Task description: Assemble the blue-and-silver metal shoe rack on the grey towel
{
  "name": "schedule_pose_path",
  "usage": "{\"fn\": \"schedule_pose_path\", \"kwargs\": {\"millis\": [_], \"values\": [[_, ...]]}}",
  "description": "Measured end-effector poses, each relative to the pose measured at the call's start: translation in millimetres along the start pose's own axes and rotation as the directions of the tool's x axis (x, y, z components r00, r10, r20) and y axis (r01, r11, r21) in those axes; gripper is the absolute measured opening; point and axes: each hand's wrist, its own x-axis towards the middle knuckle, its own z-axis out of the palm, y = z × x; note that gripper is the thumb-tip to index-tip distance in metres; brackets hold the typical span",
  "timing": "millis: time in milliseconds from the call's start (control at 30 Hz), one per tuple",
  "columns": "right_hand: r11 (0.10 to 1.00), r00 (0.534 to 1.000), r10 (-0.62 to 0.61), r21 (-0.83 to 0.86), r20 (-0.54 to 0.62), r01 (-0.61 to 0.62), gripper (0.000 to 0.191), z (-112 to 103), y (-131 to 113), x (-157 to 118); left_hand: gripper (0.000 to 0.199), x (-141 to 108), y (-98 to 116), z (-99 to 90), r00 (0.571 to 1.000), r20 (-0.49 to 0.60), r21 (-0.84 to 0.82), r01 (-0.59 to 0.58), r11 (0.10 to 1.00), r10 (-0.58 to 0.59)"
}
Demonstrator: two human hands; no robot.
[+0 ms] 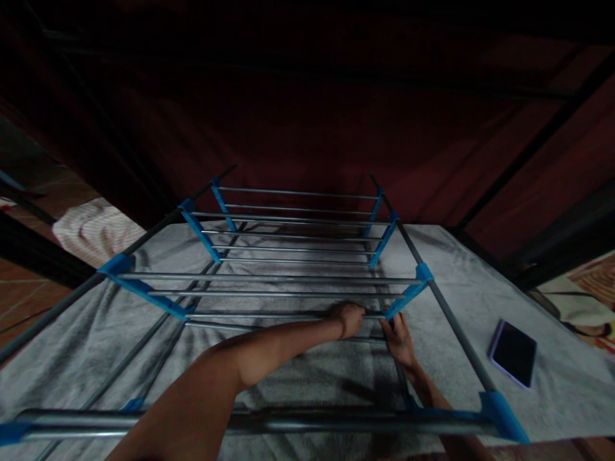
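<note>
A metal rack of grey tubes [288,279] with blue plastic connectors lies on its side across a grey blanket. Reaching in over the near tubes, my left hand [350,319] is closed around one of the cross tubes [269,315], close to its right end. My right hand [400,339] is at the lower end of a blue connector [408,299], its fingers bent against the connector's edge and the upright beside it. Part of those fingers is hidden behind the connector. Another cross tube [368,339] runs just below my left hand.
On the blanket [451,256], right of the rack, lies a dark-screened phone or tablet [514,353] in a purple case. Dark red curtain [307,128] hangs behind. Black frame bars [538,141] stand on either side. A striped cloth [96,230] lies at the left.
</note>
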Motion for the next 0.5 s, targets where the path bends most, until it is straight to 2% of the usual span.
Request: {"fn": "schedule_pose_path", "kwargs": {"millis": [167, 333, 500], "values": [[0.999, 1.000, 0.023, -0.033, 0.013, -0.022, 0.031, 2.0, -13.7, -0.9, 0.036, 6.9, -3.3, 0.4, 0.998, 0.000, -0.039, -0.062, 0.997, 0.062], [0.998, 1.000, 0.026, -0.065, 0.013, -0.025, 0.029, 4.5, -12.0, 2.4, 0.040, 21.7, -10.2, 4.7, 0.993, -0.001, -0.084, -0.117, 0.990, 0.117], [0.998, 1.000, -0.004, -0.058, 0.004, 0.004, 0.033, 5.2, -9.1, 0.9, 0.037, 31.8, -1.4, 12.5, 0.993, -0.021, -0.099, -0.117, 0.988, 0.115]]}}
